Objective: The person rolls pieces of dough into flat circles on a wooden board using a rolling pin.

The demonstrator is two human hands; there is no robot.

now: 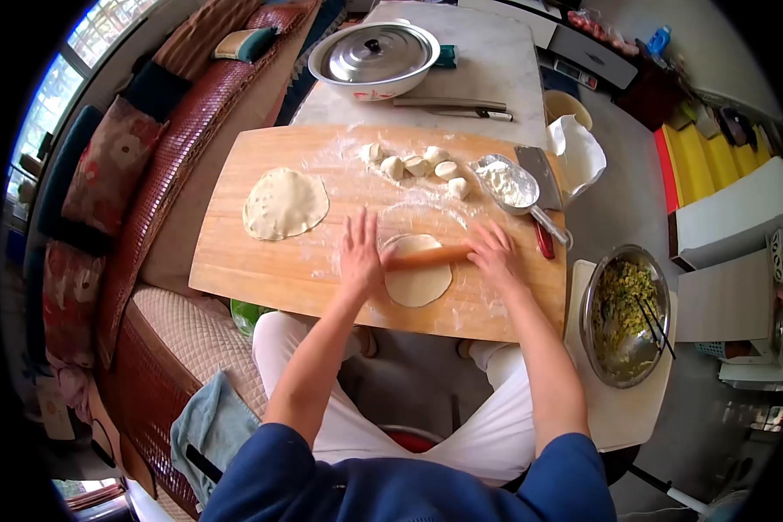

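A wooden rolling pin (431, 256) lies across a thin round of dough (418, 284) on the floured wooden board. At the pin's left end rests my left hand (362, 250), its fingers stretched forward and the palm over the pin. My right hand (494, 252) lies on the other end, fingers extended and slightly spread. The pin's ends are hidden under both hands. To the left is a larger rolled sheet of dough (285, 204). Several small dough pieces (416, 165) sit beyond the pin, beside a metal scoop (509, 184) of flour.
A cleaver (538, 174) with a red handle lies at the right of the wooden board (226, 252). Behind stands a lidded basin (374, 59), with a knife (461, 108) near it. At right, a metal bowl (592, 326) holds chopped filling (625, 304) and chopsticks (655, 326).
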